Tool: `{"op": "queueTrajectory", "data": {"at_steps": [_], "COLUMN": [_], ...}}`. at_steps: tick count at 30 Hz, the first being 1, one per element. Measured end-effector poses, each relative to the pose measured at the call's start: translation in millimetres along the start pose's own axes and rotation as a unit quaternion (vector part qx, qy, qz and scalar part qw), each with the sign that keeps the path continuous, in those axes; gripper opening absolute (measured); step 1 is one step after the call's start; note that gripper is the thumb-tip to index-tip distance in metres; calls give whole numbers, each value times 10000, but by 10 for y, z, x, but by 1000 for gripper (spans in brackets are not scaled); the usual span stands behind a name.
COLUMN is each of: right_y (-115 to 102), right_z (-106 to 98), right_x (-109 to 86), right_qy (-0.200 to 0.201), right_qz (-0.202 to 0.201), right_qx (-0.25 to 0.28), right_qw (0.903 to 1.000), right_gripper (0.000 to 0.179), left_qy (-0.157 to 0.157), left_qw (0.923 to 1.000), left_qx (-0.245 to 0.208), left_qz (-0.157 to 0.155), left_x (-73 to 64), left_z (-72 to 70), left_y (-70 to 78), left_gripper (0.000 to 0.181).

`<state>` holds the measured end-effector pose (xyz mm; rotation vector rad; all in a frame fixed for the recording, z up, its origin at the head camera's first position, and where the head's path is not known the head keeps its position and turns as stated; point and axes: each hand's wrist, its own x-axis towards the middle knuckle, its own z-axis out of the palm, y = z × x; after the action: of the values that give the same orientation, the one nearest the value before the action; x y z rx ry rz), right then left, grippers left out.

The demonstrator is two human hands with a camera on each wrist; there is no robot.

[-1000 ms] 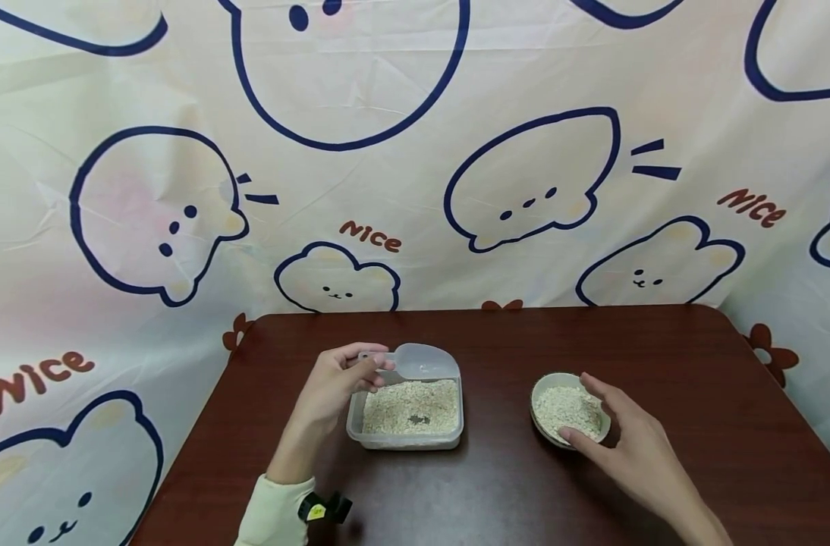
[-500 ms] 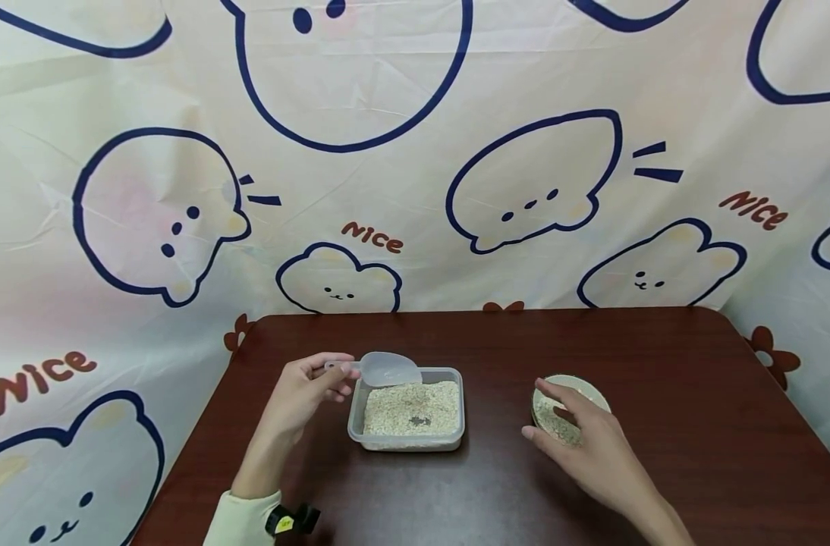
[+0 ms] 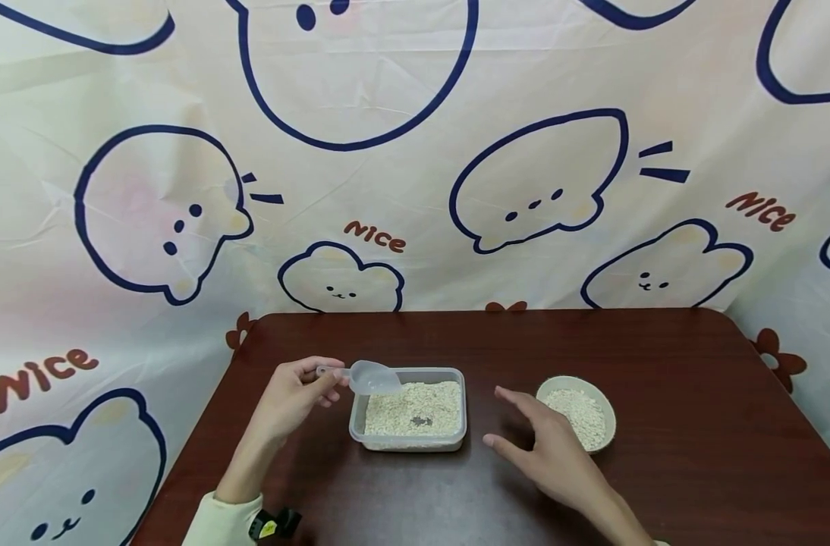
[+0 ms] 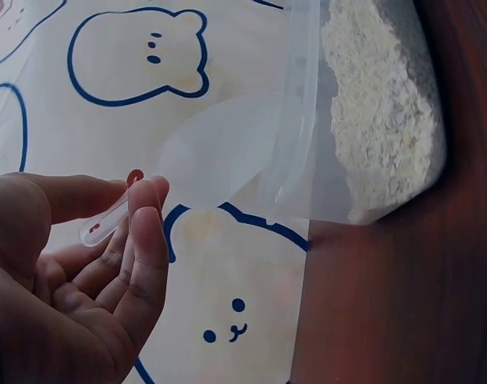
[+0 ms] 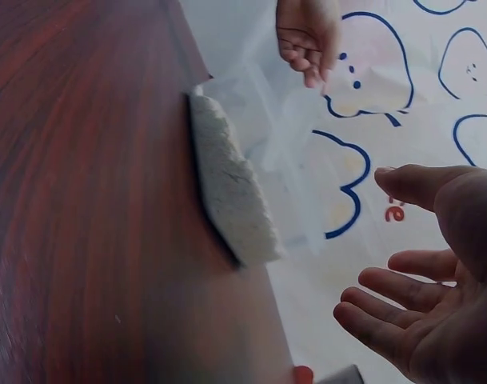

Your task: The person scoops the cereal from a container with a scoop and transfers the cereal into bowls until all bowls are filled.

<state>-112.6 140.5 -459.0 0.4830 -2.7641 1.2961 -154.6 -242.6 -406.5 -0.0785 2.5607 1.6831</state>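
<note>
- By the left hand (image 3: 287,400), the handle of a translucent scoop (image 3: 372,378) is pinched between thumb and fingertips.
- With the clock centred on the container (image 3: 415,442) and twelve set at the table's far edge, the hand is seen at nine.
- The scoop's bowl end is held at ten o'clock, over the container's far corner; whether the rim is touched cannot be told.
- The container, rectangular and see-through, is partly filled with pale flakes (image 3: 401,411), marked by a greyish patch towards six.
- Nothing is grasped by the right hand (image 3: 554,449), which is held palm inward, between three and four o'clock, with thumb and forefinger spread apart and pointed towards ten.
- Just beyond it, at three o'clock, a round bowl (image 3: 611,417) of similar flakes is partly covered from sight by the hand.
- A pale sleeve (image 3: 224,519) and a black wrist strap (image 3: 288,522) are worn on the left arm.
- The dark reddish-brown table (image 3: 415,500) is backed at twelve by a cloth (image 3: 415,189) printed with navy animal outlines.
</note>
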Motion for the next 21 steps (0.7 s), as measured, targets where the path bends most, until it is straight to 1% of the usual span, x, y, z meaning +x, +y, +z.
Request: {"op": "queueTrajectory", "data": {"at_steps": [5, 9, 15, 21], "right_y": [7, 21, 59, 65], "right_z": [144, 236, 344, 436], "right_x": [70, 114, 155, 197], "right_qy": [-306, -425, -582, -687], "right_qz": [228, 307, 280, 341], "right_qx": [346, 512, 593, 590], "right_qw": [9987, 9973, 9961, 9953], "right_gripper": [71, 75, 80, 82], "left_qy": [-38, -61, -16, -12], "left_qw": [9993, 9982, 9951, 9940], "left_qx": [375, 592, 983, 1096], "left_qz": [74, 87, 59, -1], "left_x": [2, 15, 53, 108], "left_z": [-8, -8, 34, 114], "left_y": [68, 94, 78, 49], "left_gripper": [25, 22, 19, 17]}}
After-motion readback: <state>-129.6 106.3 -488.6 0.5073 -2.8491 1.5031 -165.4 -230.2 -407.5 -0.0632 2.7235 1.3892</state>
